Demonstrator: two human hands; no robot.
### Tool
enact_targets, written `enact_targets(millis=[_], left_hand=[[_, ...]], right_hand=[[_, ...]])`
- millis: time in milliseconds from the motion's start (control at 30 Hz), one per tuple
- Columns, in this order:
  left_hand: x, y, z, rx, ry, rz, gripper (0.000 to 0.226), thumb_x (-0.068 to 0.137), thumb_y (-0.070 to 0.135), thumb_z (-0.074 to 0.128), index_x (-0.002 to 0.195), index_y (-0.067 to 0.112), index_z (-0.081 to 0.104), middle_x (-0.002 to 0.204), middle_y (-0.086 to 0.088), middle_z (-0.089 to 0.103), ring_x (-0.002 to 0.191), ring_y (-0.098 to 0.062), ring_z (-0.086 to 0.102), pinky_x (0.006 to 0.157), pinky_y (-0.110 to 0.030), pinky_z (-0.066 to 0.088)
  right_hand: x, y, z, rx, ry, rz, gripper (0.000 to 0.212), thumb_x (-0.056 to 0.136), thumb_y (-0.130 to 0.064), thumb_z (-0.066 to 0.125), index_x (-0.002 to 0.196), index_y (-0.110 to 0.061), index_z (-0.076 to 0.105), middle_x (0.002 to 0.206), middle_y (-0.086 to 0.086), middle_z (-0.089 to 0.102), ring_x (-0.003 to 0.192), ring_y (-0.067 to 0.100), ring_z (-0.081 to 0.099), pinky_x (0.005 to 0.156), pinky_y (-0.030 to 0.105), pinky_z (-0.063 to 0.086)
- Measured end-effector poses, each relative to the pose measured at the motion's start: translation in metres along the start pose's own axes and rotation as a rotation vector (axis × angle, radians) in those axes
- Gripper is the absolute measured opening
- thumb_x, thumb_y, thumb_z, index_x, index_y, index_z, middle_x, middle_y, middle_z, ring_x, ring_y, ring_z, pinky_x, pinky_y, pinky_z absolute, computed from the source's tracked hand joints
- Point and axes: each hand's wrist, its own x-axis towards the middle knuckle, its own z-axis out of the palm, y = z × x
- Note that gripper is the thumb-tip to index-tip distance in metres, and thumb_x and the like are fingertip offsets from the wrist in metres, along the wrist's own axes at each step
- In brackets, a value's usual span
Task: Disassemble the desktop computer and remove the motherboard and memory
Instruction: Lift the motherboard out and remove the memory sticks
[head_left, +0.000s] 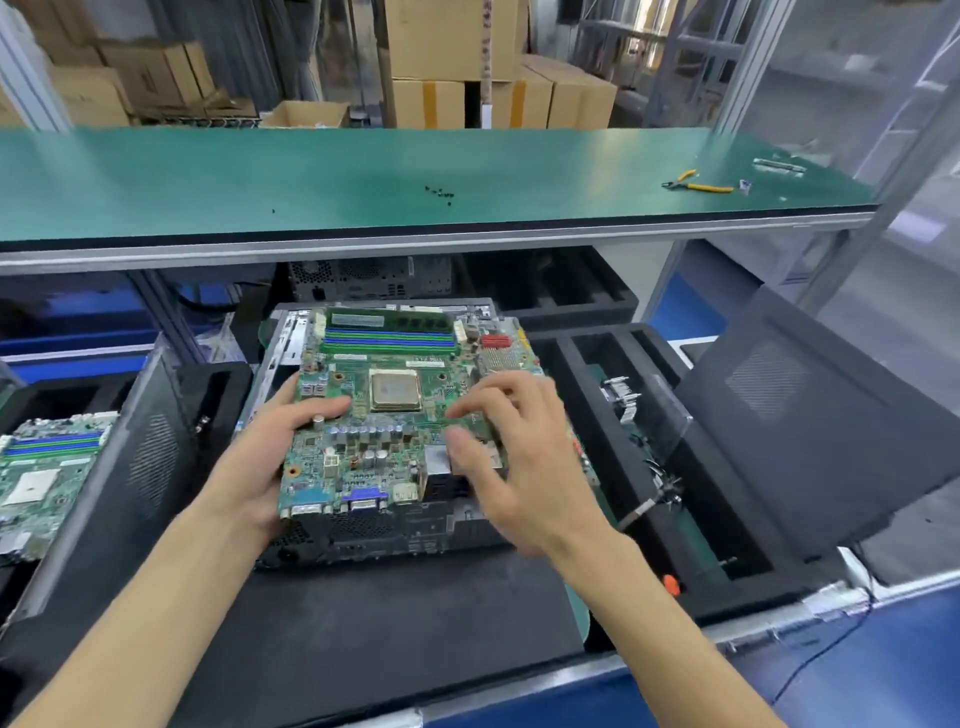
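Observation:
A green motherboard (384, 395) with a bare processor in its middle is raised above the open desktop case (374, 535). One memory stick (389, 321) stands in the slots at the board's far edge. My left hand (265, 452) grips the board's left edge, thumb on top near the capacitors. Over the board's right side hovers my right hand (514, 457), blurred, fingers spread and loosely bent with the fingertips at the board; whether they grip it I cannot tell.
A second motherboard (41, 467) lies in a black foam tray at the left. A foam-lined case with a raised lid (779, 415) sits at the right. On the green shelf (363, 171) above lie yellow-handled pliers (698, 183) and several small screws (440, 193).

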Motion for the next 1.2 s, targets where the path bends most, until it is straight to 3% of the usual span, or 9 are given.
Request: enact_targets(millis=[133, 233, 367, 433, 533, 667, 833, 1033, 1200], left_hand=[[0.003, 0.003, 0.026, 0.017, 0.001, 0.123, 0.11, 0.053, 0.034, 0.082, 0.151, 0.04, 0.033, 0.148, 0.007, 0.047, 0.129, -0.018, 0.052, 0.108, -0.048, 0.04], [0.013, 0.002, 0.058, 0.077, -0.083, 0.217, 0.111, 0.054, 0.039, 0.08, 0.152, 0.039, 0.028, 0.141, 0.026, 0.039, 0.114, 0.018, 0.047, 0.097, -0.026, 0.039], [0.037, -0.012, 0.101, 0.074, -0.177, 0.183, 0.105, 0.062, 0.034, 0.078, 0.153, 0.04, 0.026, 0.157, 0.018, 0.027, 0.129, -0.001, 0.034, 0.108, -0.036, 0.03], [0.048, -0.023, 0.122, 0.033, -0.235, 0.15, 0.103, 0.065, 0.03, 0.079, 0.152, 0.042, 0.026, 0.158, 0.018, 0.025, 0.135, -0.004, 0.031, 0.111, -0.038, 0.028], [0.062, -0.04, 0.154, 0.052, -0.281, 0.11, 0.095, 0.078, 0.019, 0.077, 0.151, 0.047, 0.024, 0.157, 0.022, 0.024, 0.139, -0.005, 0.028, 0.113, -0.037, 0.022], [0.085, -0.061, 0.189, 0.183, -0.268, 0.062, 0.086, 0.09, 0.019, 0.069, 0.155, 0.039, 0.017, 0.159, 0.018, 0.02, 0.14, -0.008, 0.027, 0.111, -0.036, 0.025], [0.102, -0.101, 0.221, 0.346, -0.119, -0.078, 0.075, 0.093, 0.03, 0.063, 0.154, 0.029, 0.019, 0.16, 0.003, 0.024, 0.142, -0.021, 0.029, 0.11, -0.045, 0.031], [0.133, -0.131, 0.262, 0.422, 0.113, -0.138, 0.074, 0.095, 0.031, 0.058, 0.153, 0.037, 0.013, 0.157, -0.006, 0.031, 0.138, -0.031, 0.039, 0.11, -0.05, 0.036], [0.167, -0.16, 0.274, 0.473, 0.222, -0.293, 0.079, 0.094, 0.023, 0.057, 0.157, 0.018, 0.01, 0.158, -0.01, 0.025, 0.141, -0.029, 0.032, 0.115, -0.052, 0.031]], right_hand=[[0.012, 0.027, -0.028, 0.03, 0.17, 0.335, 0.041, 0.097, -0.049, 0.044, 0.127, -0.024, 0.057, 0.128, -0.006, 0.046, 0.126, 0.012, 0.038, 0.109, 0.034, 0.035], [0.023, 0.061, -0.05, 0.029, 0.027, 0.598, 0.061, 0.097, -0.049, 0.053, 0.15, -0.023, 0.038, 0.149, -0.002, 0.037, 0.137, 0.012, 0.034, 0.109, 0.03, 0.031], [0.032, 0.109, -0.079, -0.013, -0.017, 0.881, 0.084, 0.094, -0.056, 0.057, 0.159, -0.017, 0.02, 0.159, 0.006, 0.029, 0.137, 0.02, 0.041, 0.099, 0.032, 0.035], [0.032, 0.134, -0.094, -0.019, 0.023, 0.979, 0.073, 0.093, -0.054, 0.06, 0.152, -0.015, 0.038, 0.145, 0.004, 0.052, 0.125, 0.021, 0.055, 0.097, 0.033, 0.044], [0.025, 0.169, -0.108, 0.003, 0.128, 1.024, 0.053, 0.091, -0.049, 0.066, 0.13, -0.014, 0.06, 0.11, -0.003, 0.068, 0.087, 0.017, 0.064, 0.075, 0.032, 0.051], [0.013, 0.212, -0.116, 0.008, 0.218, 1.039, 0.06, 0.088, -0.046, 0.071, 0.135, -0.013, 0.053, 0.12, 0.0, 0.063, 0.101, 0.016, 0.063, 0.079, 0.034, 0.052], [0.012, 0.277, -0.108, 0.004, 0.106, 1.051, 0.058, 0.086, -0.04, 0.075, 0.132, -0.014, 0.053, 0.096, -0.006, 0.069, 0.074, 0.004, 0.065, 0.052, 0.016, 0.043], [0.033, 0.352, -0.092, 0.1, -0.082, 1.044, 0.065, 0.086, -0.04, 0.075, 0.139, -0.011, 0.05, 0.117, 0.001, 0.068, 0.096, 0.015, 0.067, 0.083, 0.036, 0.055], [0.049, 0.384, -0.082, 0.04, -0.268, 1.0, 0.066, 0.091, -0.045, 0.067, 0.141, -0.008, 0.043, 0.115, 0.006, 0.065, 0.089, 0.015, 0.063, 0.066, 0.028, 0.043]])
